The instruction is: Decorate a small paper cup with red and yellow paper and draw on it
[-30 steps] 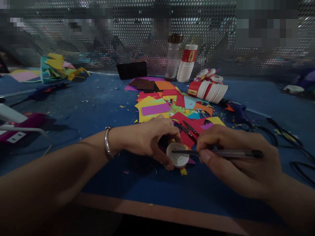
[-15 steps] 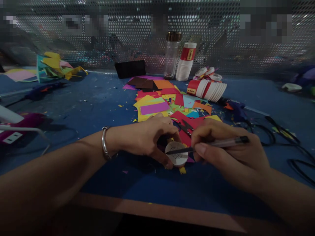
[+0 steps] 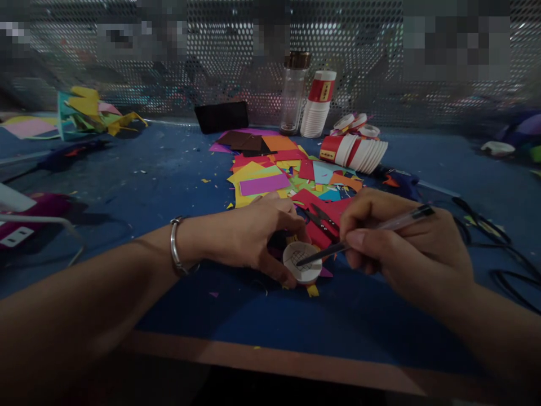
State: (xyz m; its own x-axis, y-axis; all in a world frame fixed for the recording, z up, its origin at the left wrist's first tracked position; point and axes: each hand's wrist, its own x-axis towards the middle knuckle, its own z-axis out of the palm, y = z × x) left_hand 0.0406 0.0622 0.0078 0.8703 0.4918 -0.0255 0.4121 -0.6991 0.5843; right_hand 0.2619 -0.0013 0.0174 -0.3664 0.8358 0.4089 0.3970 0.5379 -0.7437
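We are pinching the pen point(image 3: 372, 231) in our right hand point(image 3: 406, 248), tip on the white disc point(image 3: 302, 262) our left hand point(image 3: 253, 234) is gripping on the blue table point(image 3: 169, 169). Pressing hard, we risk smudging the grid.

There is a single view, from a camera worn on the person's head. It looks forward and down across the blue bench point(image 3: 169, 169) toward the perforated metal screen point(image 3: 236, 51) standing at the bench's far edge. The near wooden edge of the bench point(image 3: 296, 366) runs along the bottom of the frame, close below the camera. Both forearms enter from the bottom corners, so the bench's near part fills the foreground.
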